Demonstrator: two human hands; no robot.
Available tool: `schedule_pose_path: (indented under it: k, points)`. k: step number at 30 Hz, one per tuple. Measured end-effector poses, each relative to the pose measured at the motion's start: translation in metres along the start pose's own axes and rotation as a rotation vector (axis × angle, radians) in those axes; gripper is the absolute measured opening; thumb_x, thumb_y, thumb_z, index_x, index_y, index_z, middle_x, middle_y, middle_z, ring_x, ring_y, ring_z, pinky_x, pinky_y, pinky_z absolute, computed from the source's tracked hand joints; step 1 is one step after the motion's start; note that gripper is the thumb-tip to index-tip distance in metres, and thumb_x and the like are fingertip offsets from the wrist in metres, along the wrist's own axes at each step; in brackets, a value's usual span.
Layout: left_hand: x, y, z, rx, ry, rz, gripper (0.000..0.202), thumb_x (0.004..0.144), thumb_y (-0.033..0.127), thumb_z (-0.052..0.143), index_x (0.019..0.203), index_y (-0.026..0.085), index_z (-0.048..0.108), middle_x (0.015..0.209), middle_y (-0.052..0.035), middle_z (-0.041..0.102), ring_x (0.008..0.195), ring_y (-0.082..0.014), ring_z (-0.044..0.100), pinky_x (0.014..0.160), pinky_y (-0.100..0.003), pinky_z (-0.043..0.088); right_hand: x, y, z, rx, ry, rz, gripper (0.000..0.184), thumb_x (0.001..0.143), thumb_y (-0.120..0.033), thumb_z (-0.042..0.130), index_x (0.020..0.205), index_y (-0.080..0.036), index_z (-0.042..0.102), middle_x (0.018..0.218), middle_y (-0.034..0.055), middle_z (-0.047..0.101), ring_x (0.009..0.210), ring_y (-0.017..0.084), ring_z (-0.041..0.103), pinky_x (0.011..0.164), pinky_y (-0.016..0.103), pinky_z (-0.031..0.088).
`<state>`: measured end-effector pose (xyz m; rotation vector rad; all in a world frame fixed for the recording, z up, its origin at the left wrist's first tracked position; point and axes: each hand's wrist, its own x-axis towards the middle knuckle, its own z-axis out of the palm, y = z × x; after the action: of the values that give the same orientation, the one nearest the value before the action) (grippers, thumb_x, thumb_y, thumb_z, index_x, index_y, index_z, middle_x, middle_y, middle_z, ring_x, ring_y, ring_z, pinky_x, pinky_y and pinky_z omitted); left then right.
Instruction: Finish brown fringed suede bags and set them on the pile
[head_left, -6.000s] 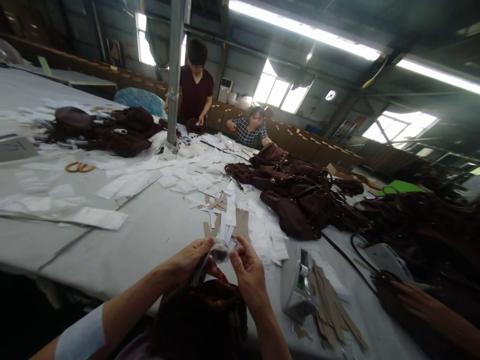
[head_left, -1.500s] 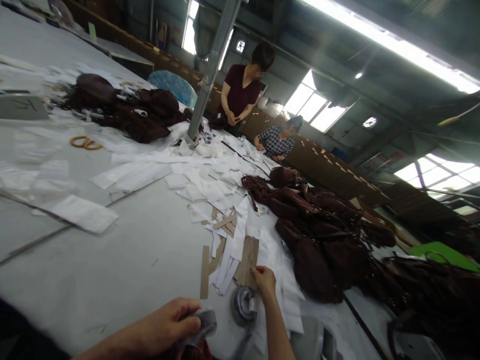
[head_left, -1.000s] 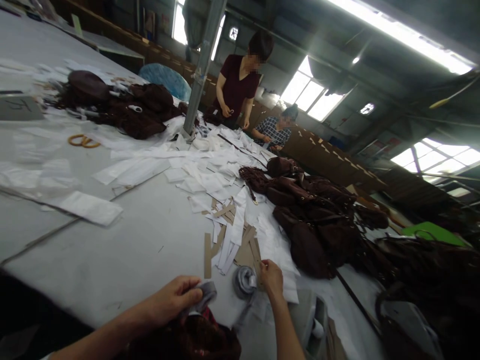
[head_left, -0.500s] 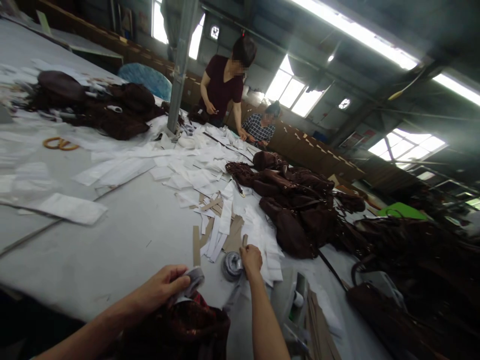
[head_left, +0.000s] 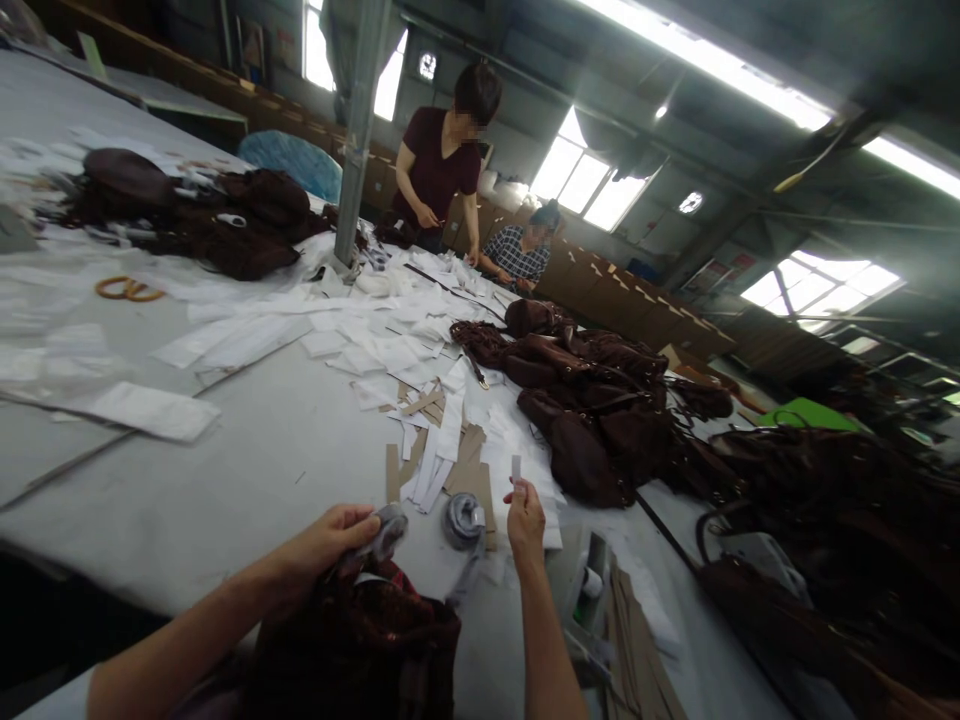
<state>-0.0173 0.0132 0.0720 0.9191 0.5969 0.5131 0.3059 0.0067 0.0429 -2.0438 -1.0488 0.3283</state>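
Note:
My left hand (head_left: 346,527) is closed, with thumb and fingers pinching a grey, wrapped loop (head_left: 390,530) above the open top of a dark brown bag (head_left: 367,650). A patterned reddish lining shows inside the bag. My right hand (head_left: 527,510) is raised over the white strips, its fingertips shut on a small translucent strip (head_left: 516,466) that looks like tape. Between the hands lies a grey coil (head_left: 463,520), with a grey band running from it down towards the bag. Tan card strips (head_left: 469,455) lie just beyond the coil.
A tape dispenser (head_left: 592,590) stands right of my right forearm, beside long tan strips (head_left: 637,640). Piled brown bags (head_left: 585,430) cover the table's right side; more bags (head_left: 225,220) lie far left. Yellow-handled scissors (head_left: 129,289) and a metal post (head_left: 354,150) are left. Two people (head_left: 442,160) work opposite.
My right hand has moved right, away from the coil, and a small translucent strip now shows upright in its fingers. The standing person across the table has shifted slightly left.

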Motion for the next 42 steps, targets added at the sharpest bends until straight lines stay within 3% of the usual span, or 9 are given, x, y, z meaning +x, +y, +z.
schedule_pose_path:
  k: [5, 11, 14, 22, 29, 33, 37, 39, 42]
  points:
    - [0.002, -0.001, -0.01, -0.242, -0.011, -0.029, 0.039, 0.078, 0.048, 0.066, 0.08, 0.01, 0.063, 0.058, -0.0003, 0.056, 0.038, -0.0016, 0.029, 0.04, -0.017, 0.021, -0.057, -0.031, -0.006, 0.131, -0.106, -0.045, 0.047, 0.081, -0.057, 0.046, 0.088, -0.016, 0.066, 0.074, 0.0053, 0.068, 0.069, 0.019, 0.06, 0.062, 0.028, 0.045]
    - [-0.002, -0.007, -0.006, -0.319, -0.056, -0.066, 0.034, 0.078, 0.045, 0.067, 0.084, 0.011, 0.065, 0.043, 0.0061, 0.041, 0.037, -0.0041, 0.033, 0.04, -0.016, 0.026, -0.137, -0.096, -0.012, 0.439, -0.409, -0.014, 0.038, 0.078, -0.054, 0.058, 0.082, -0.016, 0.062, 0.061, -0.0001, 0.062, 0.043, 0.009, 0.045, 0.042, 0.021, 0.036]
    - [-0.006, -0.008, 0.001, -0.275, -0.072, -0.056, 0.036, 0.079, 0.048, 0.065, 0.082, 0.012, 0.065, 0.041, 0.0067, 0.039, 0.037, -0.0056, 0.037, 0.042, -0.017, 0.031, -0.158, -0.119, -0.01, 0.38, -0.365, -0.032, 0.035, 0.076, -0.051, 0.062, 0.08, -0.017, 0.064, 0.06, -0.0002, 0.062, 0.048, 0.011, 0.051, 0.046, 0.021, 0.04]
    - [-0.02, 0.001, 0.021, -0.113, -0.003, 0.112, 0.04, 0.075, 0.048, 0.068, 0.085, 0.011, 0.06, 0.052, 0.0053, 0.049, 0.036, -0.0012, 0.032, 0.037, -0.015, 0.018, -0.177, -0.122, 0.007, -0.007, -0.118, -0.134, 0.026, 0.075, -0.046, 0.061, 0.075, -0.021, 0.069, 0.063, 0.0024, 0.068, 0.058, 0.019, 0.061, 0.054, 0.026, 0.042]
    - [-0.029, 0.005, 0.03, -0.025, 0.047, 0.17, 0.043, 0.072, 0.049, 0.071, 0.088, 0.016, 0.047, 0.067, 0.0022, 0.062, 0.041, -0.0041, 0.046, 0.038, -0.015, 0.022, -0.178, -0.118, 0.005, 0.001, -0.16, -0.172, 0.023, 0.077, -0.044, 0.061, 0.08, -0.023, 0.071, 0.071, 0.0041, 0.072, 0.068, 0.023, 0.067, 0.06, 0.029, 0.045]
    - [-0.032, 0.005, 0.033, 0.086, 0.03, 0.236, 0.042, 0.073, 0.049, 0.07, 0.082, 0.017, 0.044, 0.063, 0.0037, 0.059, 0.049, -0.0066, 0.05, 0.045, -0.016, 0.031, -0.185, -0.112, 0.014, -0.075, -0.044, -0.205, 0.021, 0.078, -0.042, 0.06, 0.073, -0.023, 0.068, 0.062, 0.004, 0.069, 0.057, 0.022, 0.065, 0.054, 0.029, 0.042]
    - [-0.028, -0.001, 0.031, 0.151, 0.042, 0.297, 0.04, 0.073, 0.047, 0.071, 0.077, 0.016, 0.046, 0.06, 0.0054, 0.054, 0.05, -0.0047, 0.046, 0.046, -0.015, 0.03, -0.191, -0.112, 0.021, -0.094, 0.043, -0.206, 0.019, 0.08, -0.037, 0.058, 0.076, -0.022, 0.067, 0.062, 0.0054, 0.069, 0.056, 0.022, 0.064, 0.055, 0.029, 0.042]
    - [-0.026, -0.005, 0.028, 0.118, 0.057, 0.269, 0.044, 0.071, 0.05, 0.072, 0.075, 0.016, 0.045, 0.058, 0.0056, 0.053, 0.047, -0.0041, 0.043, 0.043, -0.015, 0.027, -0.19, -0.115, 0.017, 0.019, -0.036, -0.221, 0.021, 0.082, -0.037, 0.056, 0.078, -0.02, 0.069, 0.067, 0.0055, 0.071, 0.06, 0.021, 0.065, 0.057, 0.028, 0.044]
    - [-0.023, -0.007, 0.024, 0.042, 0.079, 0.209, 0.049, 0.068, 0.056, 0.071, 0.074, 0.017, 0.042, 0.054, 0.0059, 0.052, 0.039, -0.0027, 0.037, 0.038, -0.015, 0.02, -0.187, -0.118, 0.006, 0.24, -0.298, -0.27, 0.024, 0.084, -0.037, 0.054, 0.088, -0.02, 0.071, 0.079, 0.0043, 0.073, 0.07, 0.02, 0.067, 0.063, 0.027, 0.049]
